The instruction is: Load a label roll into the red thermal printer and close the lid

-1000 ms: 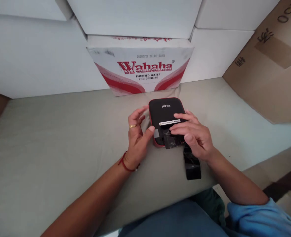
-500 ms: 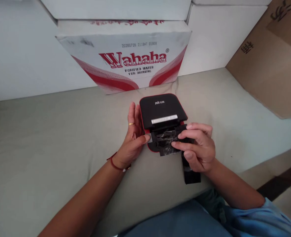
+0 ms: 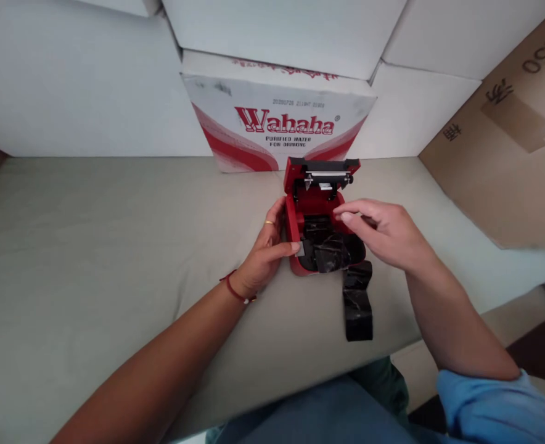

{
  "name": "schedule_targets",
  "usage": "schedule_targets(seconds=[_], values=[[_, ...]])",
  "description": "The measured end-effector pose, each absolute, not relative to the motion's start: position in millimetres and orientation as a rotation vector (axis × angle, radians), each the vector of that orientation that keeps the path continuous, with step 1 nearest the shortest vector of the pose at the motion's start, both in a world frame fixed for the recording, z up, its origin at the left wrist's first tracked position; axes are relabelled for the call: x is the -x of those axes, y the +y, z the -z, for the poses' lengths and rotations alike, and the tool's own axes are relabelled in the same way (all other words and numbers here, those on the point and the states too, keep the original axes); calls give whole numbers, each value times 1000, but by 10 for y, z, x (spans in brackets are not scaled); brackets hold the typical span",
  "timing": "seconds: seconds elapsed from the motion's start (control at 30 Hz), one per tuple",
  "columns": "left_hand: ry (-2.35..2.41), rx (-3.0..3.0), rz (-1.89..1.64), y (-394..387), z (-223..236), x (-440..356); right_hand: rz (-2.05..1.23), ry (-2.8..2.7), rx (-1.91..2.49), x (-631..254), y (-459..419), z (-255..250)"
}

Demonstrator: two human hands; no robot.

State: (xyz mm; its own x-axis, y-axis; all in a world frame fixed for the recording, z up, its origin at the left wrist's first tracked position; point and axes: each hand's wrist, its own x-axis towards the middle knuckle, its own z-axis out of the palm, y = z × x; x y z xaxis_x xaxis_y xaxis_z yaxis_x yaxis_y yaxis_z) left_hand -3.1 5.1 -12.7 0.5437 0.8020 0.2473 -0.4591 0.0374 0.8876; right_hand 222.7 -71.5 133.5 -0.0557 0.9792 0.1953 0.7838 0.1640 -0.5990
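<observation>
A small red and black printer (image 3: pixel 292 225) stands on the cloth-covered surface with its lid (image 3: pixel 321 168) raised. Inside lies crumpled black film (image 3: pixel 332 251), spilling over the front edge. My left hand (image 3: pixel 269 250) grips the printer's left side, its thumb pressed on a grey tab at the front left corner. Over the right side of the opening is my right hand (image 3: pixel 378 231), index finger and thumb stretched toward the inner right wall, with nothing visible between them. A strip of black film (image 3: pixel 358 302) lies on the cloth in front of the printer.
A Wahaha water carton (image 3: pixel 282 123) stands right behind the printer. White boxes (image 3: pixel 82 80) are stacked along the back. At the right leans a brown cardboard box (image 3: pixel 499 166). The surface's front edge runs close to my lap.
The printer's lid has swung up, showing the red inside. My right hand has let go of the black film at the front and moved up beside the opening. My left hand stays on the printer.
</observation>
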Motion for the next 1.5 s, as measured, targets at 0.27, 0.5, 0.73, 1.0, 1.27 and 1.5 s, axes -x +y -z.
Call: schedule_targets(seconds=[0.27,0.5,0.73,1.0,1.27,1.5], values=[[345,-1167,-1001,59,143,8,-74,-2628,1975,-2051,-84,-1242],[353,-1065,-1052,89,154,-20,-284,-2599,1846,-2092,-143,-1415],[758,-811,-1412,68,98,-100,-818,-2045,1836,-3054,-866,-1989],[912,-964,-1300,-6,-2,-60,-1023,-2058,2137,-3522,-986,-1338],[896,-958,-1233,4,-40,-53,-860,-2077,2018,-2865,-1097,-1018],[911,-926,-1215,12,-47,-64,-948,-2227,1996,-2569,-1230,-942]])
